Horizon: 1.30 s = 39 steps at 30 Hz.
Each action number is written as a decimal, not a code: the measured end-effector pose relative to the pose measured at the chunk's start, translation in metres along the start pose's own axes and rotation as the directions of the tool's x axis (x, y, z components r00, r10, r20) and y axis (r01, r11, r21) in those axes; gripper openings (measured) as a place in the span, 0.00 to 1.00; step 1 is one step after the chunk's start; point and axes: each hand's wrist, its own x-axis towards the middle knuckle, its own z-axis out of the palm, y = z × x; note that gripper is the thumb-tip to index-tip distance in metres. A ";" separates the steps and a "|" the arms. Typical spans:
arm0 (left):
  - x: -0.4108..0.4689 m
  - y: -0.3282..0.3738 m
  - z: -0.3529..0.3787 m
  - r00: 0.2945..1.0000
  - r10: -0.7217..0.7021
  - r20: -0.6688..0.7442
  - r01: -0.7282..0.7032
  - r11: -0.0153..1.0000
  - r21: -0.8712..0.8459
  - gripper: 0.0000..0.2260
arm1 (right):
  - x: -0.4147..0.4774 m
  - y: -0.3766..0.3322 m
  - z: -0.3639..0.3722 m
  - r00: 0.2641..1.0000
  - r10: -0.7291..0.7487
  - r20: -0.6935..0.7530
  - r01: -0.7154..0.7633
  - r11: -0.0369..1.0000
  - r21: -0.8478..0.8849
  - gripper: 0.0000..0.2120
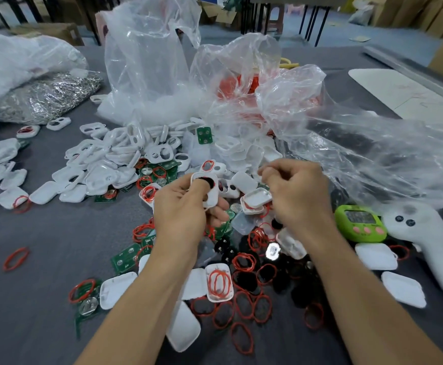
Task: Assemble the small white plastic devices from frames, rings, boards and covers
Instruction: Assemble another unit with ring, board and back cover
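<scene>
My left hand (182, 206) grips a white frame (209, 189) with two holes, a black pad showing in one of them, held above the middle of the table. My right hand (296, 192) hovers just right of it with fingers curled; what the fingertips pinch is too blurred to tell. Under the hands lie red rings (244, 262), green boards (125, 256), black pads (246, 281) and white covers (115, 289). A heap of white frames (115, 154) spreads at the centre left. One cover (219, 283) holds two red rings.
Clear plastic bags (146, 61) with white and red parts stand behind the heap. A bag of metal clips (49, 96) lies at the far left. A green timer (361, 223) and a white handle-shaped tool (425, 241) lie at the right on the grey table (44, 312).
</scene>
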 end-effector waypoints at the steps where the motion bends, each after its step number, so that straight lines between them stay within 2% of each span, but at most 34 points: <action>1: 0.002 0.001 -0.002 1.000 -0.007 -0.018 0.007 1.000 -0.022 0.13 | 0.011 0.001 -0.001 0.999 0.009 0.042 -0.004 0.994 -0.112 0.09; 3: 0.004 0.002 -0.003 0.999 -0.018 -0.035 0.016 0.998 -0.059 0.13 | 0.029 -0.001 0.004 0.982 0.064 0.180 -0.007 0.953 -0.304 0.08; 5: 0.004 0.004 -0.003 0.999 -0.041 -0.029 0.038 0.995 -0.097 0.13 | 0.036 -0.004 0.014 0.953 0.085 0.290 0.046 0.907 -0.418 0.11; 8: 0.005 0.005 -0.005 0.997 -0.082 0.002 0.081 0.980 -0.184 0.12 | 0.040 -0.004 0.020 0.934 0.048 0.354 0.122 0.888 -0.442 0.10; 10: 0.006 0.006 -0.006 0.994 -0.110 0.011 0.109 0.968 -0.225 0.10 | 0.045 -0.002 0.014 0.907 0.090 0.411 0.075 0.926 -0.369 0.06; 11: 0.008 0.006 -0.007 0.992 -0.122 0.011 0.121 0.964 -0.238 0.10 | 0.047 0.000 0.010 0.909 0.103 0.404 0.033 0.948 -0.317 0.02; 13: 0.010 0.005 -0.007 0.991 -0.134 0.006 0.131 0.957 -0.259 0.10 | 0.051 0.002 0.004 0.962 0.072 0.263 0.002 0.963 -0.271 0.05; 14: 0.011 0.005 -0.007 0.991 -0.137 0.000 0.132 0.955 -0.266 0.11 | 0.052 0.003 0.003 0.976 0.051 0.210 0.016 0.952 -0.306 0.07; 18: 0.011 0.006 -0.009 0.991 -0.130 -0.015 0.122 0.959 -0.256 0.10 | 0.055 0.000 0.006 0.928 0.093 0.362 0.132 0.825 -0.550 0.11; 22: 0.010 0.009 -0.012 0.993 -0.121 0.009 0.119 0.958 -0.260 0.10 | 0.058 -0.003 0.003 0.946 0.093 0.310 0.121 0.787 -0.605 0.14; 25: 0.010 0.010 -0.011 0.992 -0.123 0.035 0.128 0.956 -0.263 0.14 | 0.051 -0.002 -0.005 0.969 0.044 0.245 0.071 0.893 -0.444 0.16; 29: 0.008 0.009 -0.008 0.983 -0.167 0.072 0.179 0.958 -0.226 0.09 | 0.029 -0.006 -0.015 0.964 0.025 0.263 -0.016 0.999 -0.037 0.21; 32: 0.005 0.008 -0.005 0.978 -0.183 0.096 0.197 0.966 -0.168 0.08 | 0.010 -0.007 -0.008 0.957 -0.004 0.290 -0.032 0.992 0.119 0.23; 36: 0.002 0.004 -0.001 0.971 -0.196 0.136 0.211 0.972 -0.108 0.10 | -0.008 -0.004 0.004 0.975 -0.050 0.215 -0.001 0.973 0.231 0.20; 39: 0.002 0.002 -0.002 0.965 -0.199 0.172 0.214 0.974 -0.069 0.10 | -0.015 -0.003 0.003 0.953 -0.094 0.287 -0.007 0.944 0.331 0.17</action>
